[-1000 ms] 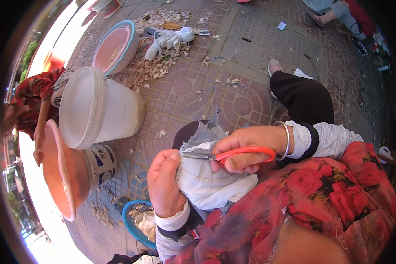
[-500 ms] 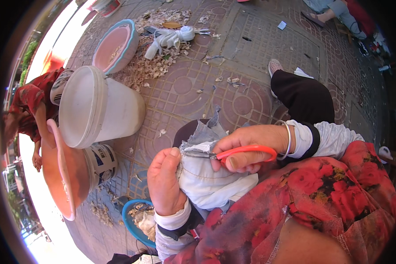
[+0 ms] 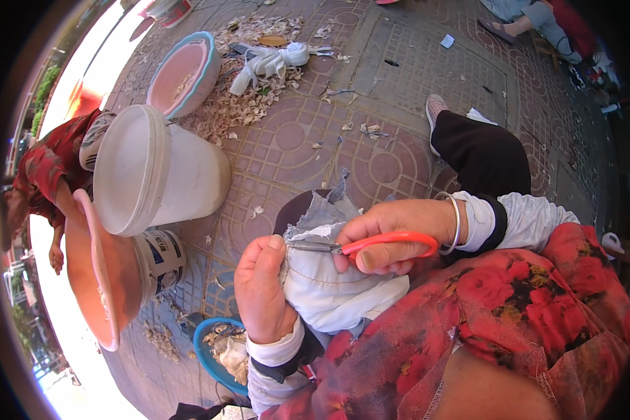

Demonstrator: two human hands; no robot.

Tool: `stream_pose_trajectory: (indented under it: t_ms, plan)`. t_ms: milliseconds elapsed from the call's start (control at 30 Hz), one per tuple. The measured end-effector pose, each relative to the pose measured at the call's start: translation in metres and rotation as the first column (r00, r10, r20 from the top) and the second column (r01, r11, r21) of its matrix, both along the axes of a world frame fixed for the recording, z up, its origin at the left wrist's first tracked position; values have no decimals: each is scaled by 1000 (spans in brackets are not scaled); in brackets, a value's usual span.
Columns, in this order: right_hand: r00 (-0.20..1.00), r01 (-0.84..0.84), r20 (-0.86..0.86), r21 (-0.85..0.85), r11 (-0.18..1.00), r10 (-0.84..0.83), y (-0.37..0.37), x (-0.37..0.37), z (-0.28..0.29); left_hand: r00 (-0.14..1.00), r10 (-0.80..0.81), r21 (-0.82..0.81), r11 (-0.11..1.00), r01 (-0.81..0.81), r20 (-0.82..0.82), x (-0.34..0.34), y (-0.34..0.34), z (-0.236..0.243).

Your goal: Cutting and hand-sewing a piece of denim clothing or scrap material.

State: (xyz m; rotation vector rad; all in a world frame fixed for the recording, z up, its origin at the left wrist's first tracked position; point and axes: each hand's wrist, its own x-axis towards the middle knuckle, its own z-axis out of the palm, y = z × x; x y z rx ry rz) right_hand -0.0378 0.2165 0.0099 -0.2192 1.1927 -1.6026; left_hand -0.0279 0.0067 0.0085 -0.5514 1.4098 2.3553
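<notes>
My right hand [image 3: 392, 238] is closed round the red handles of a pair of scissors [image 3: 399, 239]. The metal blades point left over a white and grey cloth [image 3: 329, 280] on my lap, with their tips close to my left fingertips. Frayed grey edging sticks up at the far side of the cloth. My left hand [image 3: 266, 283] pinches the cloth's left edge between thumb and fingers. Whether the blades are apart or together is hard to make out.
A white lidded bucket [image 3: 189, 168] stands to the left, beside an orange basin [image 3: 98, 273]. Beyond lie a pink and blue basin [image 3: 210, 70] and scattered pale scraps [image 3: 224, 119]. Near my left forearm is a blue basin [image 3: 203, 350]. Another person's arm [image 3: 56, 231] shows at far left.
Both hands, the scissors and the cloth look almost still. The other person's hand at the far left has shifted slightly.
</notes>
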Motion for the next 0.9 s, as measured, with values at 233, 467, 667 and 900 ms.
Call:
stream_pose_trajectory:
  t_ms: [233,467,667,900]
  plan:
    - [1000,9,-6,18,1000,-9,-1,0,3,1000,-8,-9,1000,8,4,1,-2,-1]
    - [1000,-1,25,18,1000,0,1,-1,2,1000,7,-5,1000,-8,-6,1,0,-1]
    - [999,-6,34,27,1000,5,1,-2,2,1000,13,5,1000,-13,-3,1,0,-1]
    - [999,19,38,-8,1000,-18,0,-1,2,1000,19,-20,1000,-19,14,1,0,0]
